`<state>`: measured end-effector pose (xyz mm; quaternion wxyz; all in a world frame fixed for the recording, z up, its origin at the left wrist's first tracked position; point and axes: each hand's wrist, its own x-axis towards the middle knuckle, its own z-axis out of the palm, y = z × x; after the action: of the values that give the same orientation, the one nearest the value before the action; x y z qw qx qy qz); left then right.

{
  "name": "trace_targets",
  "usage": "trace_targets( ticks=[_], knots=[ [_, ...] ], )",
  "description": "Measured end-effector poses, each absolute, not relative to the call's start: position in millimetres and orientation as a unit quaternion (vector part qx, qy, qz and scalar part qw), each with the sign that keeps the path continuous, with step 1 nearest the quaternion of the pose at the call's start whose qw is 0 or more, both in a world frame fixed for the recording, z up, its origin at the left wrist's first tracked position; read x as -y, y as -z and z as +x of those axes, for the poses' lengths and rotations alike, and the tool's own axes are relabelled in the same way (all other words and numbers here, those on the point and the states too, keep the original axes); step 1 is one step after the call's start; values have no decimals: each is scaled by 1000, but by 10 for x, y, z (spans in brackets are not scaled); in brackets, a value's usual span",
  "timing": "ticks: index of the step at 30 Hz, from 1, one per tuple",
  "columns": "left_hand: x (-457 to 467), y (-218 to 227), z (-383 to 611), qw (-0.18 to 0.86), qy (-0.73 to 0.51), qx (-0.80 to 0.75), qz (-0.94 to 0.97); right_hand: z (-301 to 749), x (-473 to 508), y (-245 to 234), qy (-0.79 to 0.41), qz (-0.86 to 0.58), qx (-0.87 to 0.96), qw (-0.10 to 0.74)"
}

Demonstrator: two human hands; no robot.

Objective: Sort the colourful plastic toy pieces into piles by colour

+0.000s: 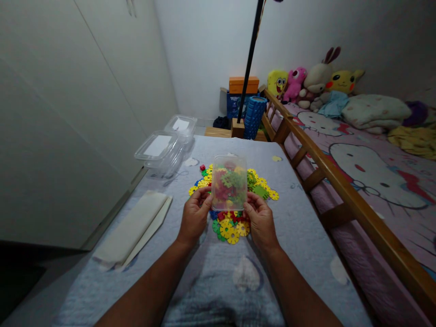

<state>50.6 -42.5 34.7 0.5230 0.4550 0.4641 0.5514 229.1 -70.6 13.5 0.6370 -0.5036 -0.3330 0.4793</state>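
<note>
Both my hands hold a clear rectangular plastic box [229, 182] just above a heap of coloured snowflake-shaped plastic pieces [235, 218] on the grey quilted surface [218, 281]. My left hand [195, 217] grips the box's near left corner, fingers curled round it. My right hand [259, 220] grips the near right corner the same way. Red, green and yellow pieces show through the box; whether they lie inside it or under it is unclear.
Stacked clear plastic containers with lids [166, 147] stand at the far left of the surface. A folded cream cloth [136, 229] lies at the left. A wooden bed rail [327, 168] runs along the right, with plush toys [313, 79] on the bed behind.
</note>
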Motion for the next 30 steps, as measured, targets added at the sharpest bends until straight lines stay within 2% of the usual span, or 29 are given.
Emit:
trace_targets(
  ticks=[20, 25, 30],
  knots=[
    [435, -433, 529, 568, -557, -458, 397, 2298, 711, -181, -504, -466, 326, 650],
    [356, -710, 392, 580, -586, -449, 343, 2330, 741, -201, -507, -438, 359, 650],
    [39, -1152, -119, 513, -660, -463, 295, 2374, 749, -165, -489, -456, 368, 646]
  ],
)
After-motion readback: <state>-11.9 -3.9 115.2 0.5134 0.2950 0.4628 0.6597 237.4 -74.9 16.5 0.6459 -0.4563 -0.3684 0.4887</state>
